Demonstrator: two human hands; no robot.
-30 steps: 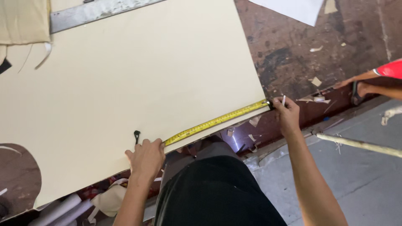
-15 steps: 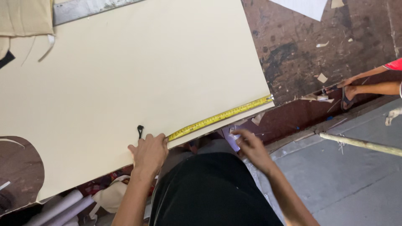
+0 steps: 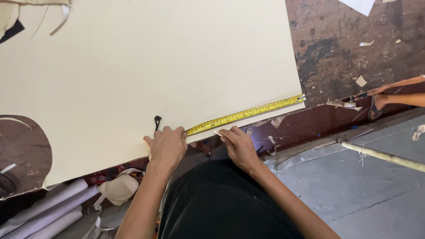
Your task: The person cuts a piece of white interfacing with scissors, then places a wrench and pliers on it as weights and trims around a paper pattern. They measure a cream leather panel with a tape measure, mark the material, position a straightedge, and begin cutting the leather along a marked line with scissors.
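Note:
A large cream sheet (image 3: pixel 146 71) covers most of a worn brown table (image 3: pixel 354 57). A yellow tape measure (image 3: pixel 245 114) runs along the sheet's near edge to its right corner. My left hand (image 3: pixel 166 144) presses on the tape's case at the sheet's near edge, with a black loop (image 3: pixel 157 120) showing beside it. My right hand (image 3: pixel 237 144) pinches a small white piece, chalk by the look of it, with its tip against the sheet just below the tape.
White rolls (image 3: pixel 44 210) and a beige bundle (image 3: pixel 117 188) lie under the table at lower left. Paper scraps dot the table at right. Another person's foot in a sandal (image 3: pixel 380 99) stands at the right edge. A pale pole (image 3: pixel 383 155) lies on the grey floor.
My right hand left the tape's far end at the sheet's corner and came in beside my left hand, now touching the sheet with the white piece. The left hand stayed put.

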